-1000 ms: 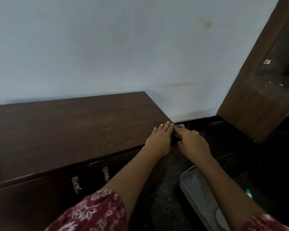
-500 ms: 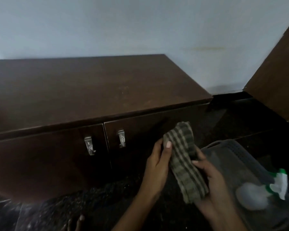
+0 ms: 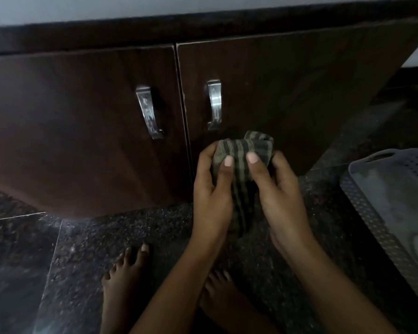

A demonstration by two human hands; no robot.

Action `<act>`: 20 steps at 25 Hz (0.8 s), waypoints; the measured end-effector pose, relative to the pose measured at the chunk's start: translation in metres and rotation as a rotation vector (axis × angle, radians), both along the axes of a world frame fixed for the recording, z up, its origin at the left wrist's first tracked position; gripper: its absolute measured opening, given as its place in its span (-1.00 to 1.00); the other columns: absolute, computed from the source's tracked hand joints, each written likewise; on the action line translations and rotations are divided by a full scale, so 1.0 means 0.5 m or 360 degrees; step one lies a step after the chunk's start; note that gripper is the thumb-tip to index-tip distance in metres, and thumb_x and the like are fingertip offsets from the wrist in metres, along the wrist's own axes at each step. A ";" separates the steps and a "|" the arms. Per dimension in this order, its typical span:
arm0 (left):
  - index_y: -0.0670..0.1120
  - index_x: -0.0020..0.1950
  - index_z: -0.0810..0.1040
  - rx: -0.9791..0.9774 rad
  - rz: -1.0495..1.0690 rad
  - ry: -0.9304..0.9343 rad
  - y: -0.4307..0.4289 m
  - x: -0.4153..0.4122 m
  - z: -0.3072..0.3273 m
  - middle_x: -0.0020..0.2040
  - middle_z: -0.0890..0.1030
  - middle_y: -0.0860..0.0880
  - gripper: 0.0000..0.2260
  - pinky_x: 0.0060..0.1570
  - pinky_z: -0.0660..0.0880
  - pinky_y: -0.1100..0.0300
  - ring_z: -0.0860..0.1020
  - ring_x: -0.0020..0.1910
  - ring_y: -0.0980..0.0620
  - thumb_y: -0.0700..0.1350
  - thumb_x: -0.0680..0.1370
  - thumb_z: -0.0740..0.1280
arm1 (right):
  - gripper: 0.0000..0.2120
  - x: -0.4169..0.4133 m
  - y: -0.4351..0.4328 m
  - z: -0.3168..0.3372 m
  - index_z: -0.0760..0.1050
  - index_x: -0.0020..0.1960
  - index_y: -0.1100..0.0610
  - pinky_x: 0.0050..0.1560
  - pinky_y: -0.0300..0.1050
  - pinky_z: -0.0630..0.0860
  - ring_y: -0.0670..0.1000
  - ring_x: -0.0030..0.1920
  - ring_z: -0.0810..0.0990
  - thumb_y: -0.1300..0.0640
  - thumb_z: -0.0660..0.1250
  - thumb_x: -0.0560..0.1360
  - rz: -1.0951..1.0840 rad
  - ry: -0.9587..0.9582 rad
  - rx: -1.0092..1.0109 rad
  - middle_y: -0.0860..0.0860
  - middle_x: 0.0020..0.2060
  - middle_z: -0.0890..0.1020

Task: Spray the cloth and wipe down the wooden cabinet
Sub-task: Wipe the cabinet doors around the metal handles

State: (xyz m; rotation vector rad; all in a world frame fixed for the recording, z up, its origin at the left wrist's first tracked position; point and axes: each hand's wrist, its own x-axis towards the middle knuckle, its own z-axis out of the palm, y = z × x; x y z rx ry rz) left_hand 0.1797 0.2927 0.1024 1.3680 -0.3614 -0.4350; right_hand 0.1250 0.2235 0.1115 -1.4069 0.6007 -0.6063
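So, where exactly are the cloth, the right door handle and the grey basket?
cloth (image 3: 242,148), head view: striped fold at its top.
right door handle (image 3: 214,102), head view: middle of the metal bar.
grey basket (image 3: 357,201), head view: perforated left wall.

The dark brown wooden cabinet (image 3: 82,116) across the upper half of the frame has smooth woodgrain door faces with a dull satin sheen, hazier toward the left. The left curved metal handle (image 3: 150,112) and the right curved metal handle (image 3: 214,104) are polished and glossy, their reflections smudged and streaky. At centre right, the olive-green and black striped woven cloth (image 3: 246,150) looks soft, matt and slightly coarse. The black speckled stone floor (image 3: 130,232) along the bottom is smooth and polished, with pale glare at lower left and thin light joints. The grey perforated plastic basket (image 3: 367,208) at the right edge is matt.
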 end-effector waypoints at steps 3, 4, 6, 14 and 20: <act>0.06 0.17 0.46 -0.0060 0.0118 -0.0121 0.000 0.014 0.023 0.10 0.60 0.01 -0.83 0.14 0.54 0.16 0.59 0.12 0.10 -0.10 0.60 0.20 | -0.88 0.029 -0.002 0.022 0.49 0.01 -0.10 0.04 -0.21 0.56 -0.17 0.02 0.63 0.06 0.27 0.50 0.0017 -0.0168 -0.0116 -0.11 -0.07 0.65; 0.04 0.16 0.46 -0.0086 0.0160 -0.0161 0.000 0.016 0.032 0.05 0.60 0.04 -0.83 0.08 0.55 0.23 0.59 0.07 0.16 -0.11 0.59 0.20 | -0.88 0.038 -0.003 0.030 0.48 0.01 -0.09 0.04 -0.18 0.56 -0.15 0.01 0.63 0.07 0.28 0.50 0.0023 -0.0206 -0.0155 -0.10 -0.07 0.65; 0.05 0.12 0.44 -0.0146 0.0249 -0.0233 0.000 0.014 0.051 -0.03 0.60 0.12 -0.84 -0.07 0.53 0.41 0.58 -0.04 0.31 -0.13 0.57 0.22 | -0.85 0.054 -0.002 0.046 0.44 0.02 -0.11 0.03 -0.13 0.58 -0.13 0.00 0.63 0.11 0.30 0.50 0.0003 -0.0258 -0.0253 -0.09 -0.08 0.64; 0.10 -0.04 0.40 -0.0153 0.0463 -0.0410 -0.004 0.054 0.088 -0.19 0.58 0.15 -0.92 -0.25 0.49 0.48 0.58 -0.22 0.35 -0.09 0.55 0.27 | -0.88 0.102 0.009 0.100 0.42 -0.11 -0.07 -0.24 -0.37 0.56 -0.23 -0.22 0.61 0.07 0.37 0.45 -0.0225 -0.0200 -0.0410 -0.13 -0.26 0.59; 0.08 -0.09 0.38 0.0022 0.0459 -0.0576 -0.018 0.079 0.093 -0.21 0.57 0.14 -0.90 -0.33 0.44 0.50 0.56 -0.28 0.33 -0.09 0.56 0.28 | -0.83 0.125 -0.008 0.110 0.49 -0.03 0.06 -0.34 -0.39 0.52 -0.22 -0.32 0.60 0.09 0.41 0.42 -0.0350 -0.0049 -0.0337 -0.11 -0.27 0.61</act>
